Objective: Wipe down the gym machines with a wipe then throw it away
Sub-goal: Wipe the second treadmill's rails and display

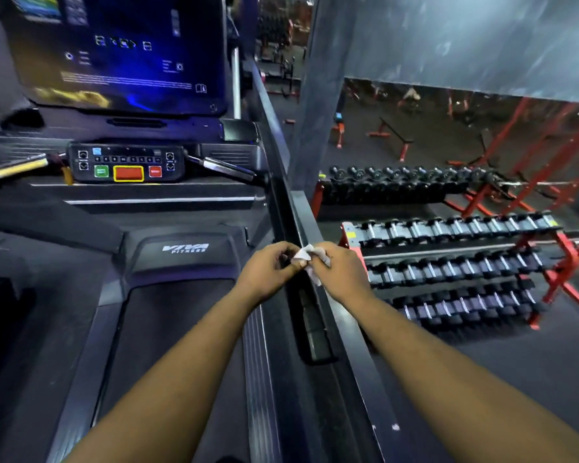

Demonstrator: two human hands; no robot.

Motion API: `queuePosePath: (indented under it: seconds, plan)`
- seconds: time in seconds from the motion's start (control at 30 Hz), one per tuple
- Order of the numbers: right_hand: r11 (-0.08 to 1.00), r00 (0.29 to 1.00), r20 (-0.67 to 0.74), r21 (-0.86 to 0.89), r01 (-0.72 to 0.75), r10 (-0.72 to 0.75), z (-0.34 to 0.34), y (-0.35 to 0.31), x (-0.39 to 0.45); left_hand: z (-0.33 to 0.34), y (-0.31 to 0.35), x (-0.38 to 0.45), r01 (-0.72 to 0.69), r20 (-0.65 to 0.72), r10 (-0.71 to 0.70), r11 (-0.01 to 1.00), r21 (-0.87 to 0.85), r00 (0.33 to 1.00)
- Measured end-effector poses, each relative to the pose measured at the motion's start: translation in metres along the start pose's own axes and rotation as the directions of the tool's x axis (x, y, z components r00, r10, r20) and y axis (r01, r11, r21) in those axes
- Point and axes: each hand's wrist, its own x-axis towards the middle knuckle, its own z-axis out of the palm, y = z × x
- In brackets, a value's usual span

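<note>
Wipe: I am pinching it between both hands, left and right, unfolding it flat before wiping the treadmill.

"VIVA FITNESS" in white letters on the dark motor cover at the head of the treadmill belt. White lines of text and small icons on the blue screen at the top left: too blurred to read. On the control panel below the screen: arrow symbols on the keys at its left and right ends, a row of small number keys across the middle with digits too small to make out, and faint white lettering, not legible, on the green button and on the small red button. Nothing readable on the dumbbell racks to the right.
</note>
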Motion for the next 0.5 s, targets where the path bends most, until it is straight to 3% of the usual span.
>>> queuePosePath:
  seconds: [0.17,0.27,0.5]
  plan:
    - [0.965,0.962,-0.116,0.065,0.255,-0.246,0.007,0.045,0.012,0.028,-0.001,-0.009,-0.058,-0.186,0.083,0.989,0.138,0.979]
    - [0.907,0.925,-0.162,0.199,0.371,-0.343,-0.001,0.059,-0.013,0.045,0.024,-0.038,-0.022,-0.341,0.095,0.977,0.211,0.935]
    - [0.875,0.928,-0.049,0.319,0.364,-0.368,-0.021,0.061,-0.055,0.053,0.083,-0.087,0.162,-0.416,-0.008,0.928,0.336,0.909]
